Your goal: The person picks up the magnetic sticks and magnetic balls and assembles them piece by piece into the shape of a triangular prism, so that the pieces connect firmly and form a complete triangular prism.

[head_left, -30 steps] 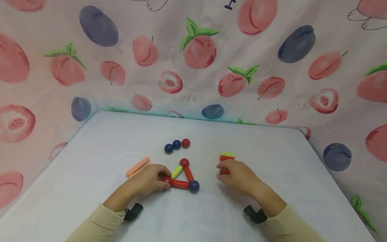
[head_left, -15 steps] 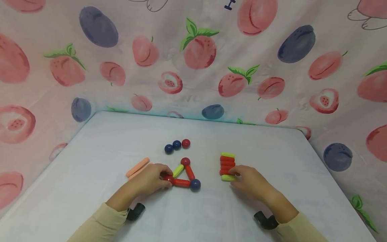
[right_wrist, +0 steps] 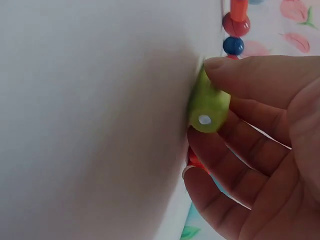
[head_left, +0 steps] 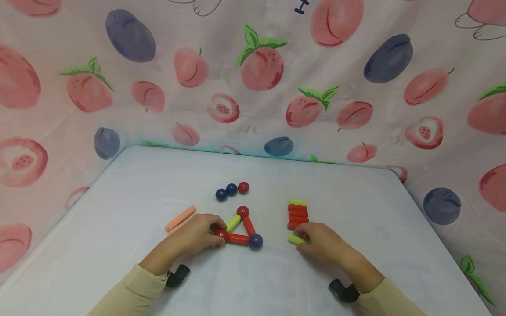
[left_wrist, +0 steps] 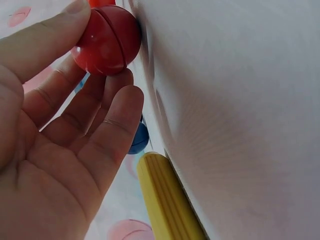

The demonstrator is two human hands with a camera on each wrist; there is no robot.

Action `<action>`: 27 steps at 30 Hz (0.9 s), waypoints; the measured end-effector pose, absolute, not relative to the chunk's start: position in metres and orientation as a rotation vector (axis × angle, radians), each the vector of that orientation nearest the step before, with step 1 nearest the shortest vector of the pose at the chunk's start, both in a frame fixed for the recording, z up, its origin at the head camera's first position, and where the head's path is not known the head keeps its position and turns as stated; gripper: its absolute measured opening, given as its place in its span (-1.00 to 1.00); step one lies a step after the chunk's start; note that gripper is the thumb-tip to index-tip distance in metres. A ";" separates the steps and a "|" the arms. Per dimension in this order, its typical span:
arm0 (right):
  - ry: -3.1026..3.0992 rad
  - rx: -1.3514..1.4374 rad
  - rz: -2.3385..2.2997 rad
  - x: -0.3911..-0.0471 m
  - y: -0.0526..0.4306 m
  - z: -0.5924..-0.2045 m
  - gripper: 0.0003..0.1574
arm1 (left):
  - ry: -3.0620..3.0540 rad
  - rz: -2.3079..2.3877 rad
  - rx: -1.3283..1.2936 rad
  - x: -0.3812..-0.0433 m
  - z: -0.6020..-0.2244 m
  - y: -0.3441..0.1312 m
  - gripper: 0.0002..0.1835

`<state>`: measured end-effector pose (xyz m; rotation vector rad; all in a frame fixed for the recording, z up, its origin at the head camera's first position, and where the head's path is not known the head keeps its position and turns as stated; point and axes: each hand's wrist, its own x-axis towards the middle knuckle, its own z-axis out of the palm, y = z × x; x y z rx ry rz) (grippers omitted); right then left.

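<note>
My left hand pinches a red ball between thumb and fingers. That ball forms the left corner of a flat triangle, joined by a red rod to a blue ball and by a yellow-green rod to another red ball. A second red rod closes the right side. To the right, my right hand pinches a short yellow-green rod low over the table, its pale end dot facing the wrist camera. Just beyond lie stacked-side-by-side red rods, with one yellow-green rod at their far end.
Two blue balls and a red ball lie in a row behind the triangle. Longer peach-coloured rods lie beside the left hand, partly covered by it. A fruit-patterned cloth rises behind the white table.
My right hand has shifted from over the row of rods to its near end and drawn the nearest yellow-green rod away from the red ones. The left hand keeps its hold on the ball, almost still.
</note>
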<state>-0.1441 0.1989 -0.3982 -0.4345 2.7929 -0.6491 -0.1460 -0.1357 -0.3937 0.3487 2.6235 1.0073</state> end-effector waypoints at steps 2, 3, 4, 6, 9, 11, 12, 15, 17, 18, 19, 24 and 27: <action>2.785 -0.436 -0.643 -0.144 0.196 -0.399 -0.65 | 2.623 1.011 0.352 -0.146 -0.394 -0.136 -0.69; 2.784 -0.435 -0.642 -0.144 0.194 -0.399 -0.64 | 2.624 1.011 0.351 -0.146 -0.394 -0.135 -0.69; 2.785 -0.441 -0.639 -0.144 0.193 -0.399 -0.63 | 2.625 1.011 0.353 -0.145 -0.394 -0.135 -0.69; 2.793 -0.460 -0.646 -0.144 0.190 -0.397 -0.63 | 2.627 1.008 0.354 -0.145 -0.393 -0.135 -0.68; 2.812 -0.490 -0.676 -0.144 0.184 -0.392 -0.62 | 2.630 1.000 0.345 -0.145 -0.393 -0.135 -0.68; 2.814 -0.508 -0.726 -0.144 0.179 -0.389 -0.63 | 2.634 0.996 0.344 -0.145 -0.393 -0.135 -0.68; 2.812 -0.520 -0.752 -0.144 0.177 -0.387 -0.63 | 2.635 0.994 0.344 -0.145 -0.394 -0.135 -0.68; 2.795 -0.574 -0.828 -0.145 0.170 -0.384 -0.63 | 2.637 0.992 0.348 -0.146 -0.395 -0.135 -0.68; 2.784 -0.629 -0.866 -0.145 0.166 -0.383 -0.63 | 2.637 0.994 0.352 -0.146 -0.395 -0.136 -0.69; 2.779 -0.655 -0.885 -0.146 0.163 -0.384 -0.64 | 2.636 0.994 0.351 -0.146 -0.396 -0.136 -0.68; 2.774 -0.674 -0.902 -0.146 0.160 -0.384 -0.64 | 2.634 0.995 0.350 -0.146 -0.396 -0.136 -0.68; 2.721 -0.696 -0.976 -0.145 0.147 -0.384 -0.65 | 2.628 0.996 0.342 -0.146 -0.395 -0.136 -0.68; 2.696 -0.694 -1.008 -0.143 0.139 -0.383 -0.68 | 2.626 0.996 0.337 -0.146 -0.395 -0.136 -0.68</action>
